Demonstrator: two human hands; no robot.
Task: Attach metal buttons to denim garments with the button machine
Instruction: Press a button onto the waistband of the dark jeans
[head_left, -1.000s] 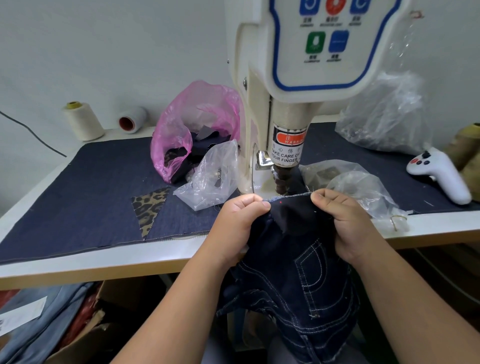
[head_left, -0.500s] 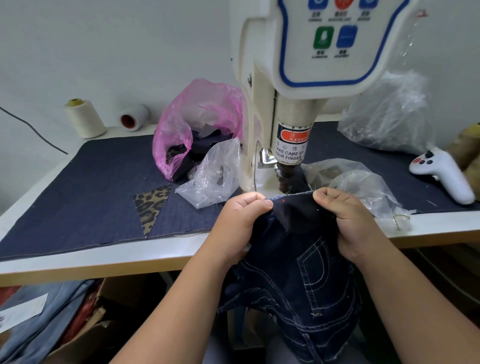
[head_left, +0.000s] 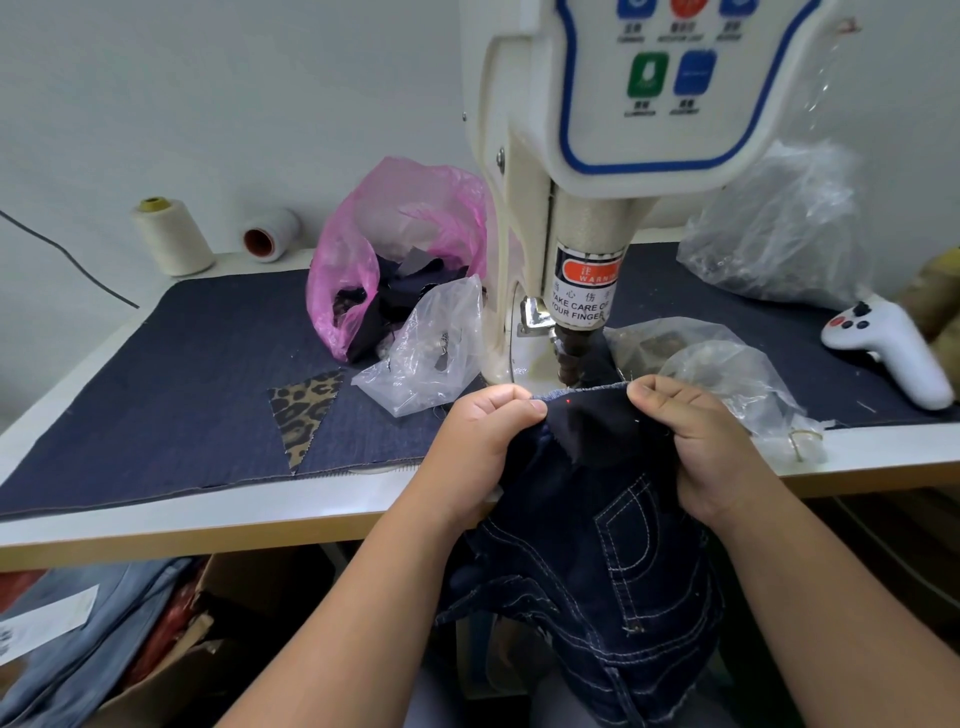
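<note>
My left hand has its fingers curled tight, pinching the top hem of the denim garment between thumb and knuckles, and my right hand does the same on the other side, so the edge is pulled into a flat strip between my two fists. That strip lies just in front of the punch of the button machine, with a small red light dot falling on the cloth near my left thumb; the rest of the garment hangs off the table edge into my lap, its white-stitched pocket facing up. I judge this denim to be soft but thick, light enough to steer with fingertips, floppy wherever I don't tension it, and bulky at the folded seams, so the hem on both sides of the mark is the place to grip, my fingers well clear of the punch, as its warning label says. Further out, a clear plastic bag and a pink bag of scraps sit left of the machine, another clear bag lies right beside my right hand, and a white controller rests at the far right.
</note>
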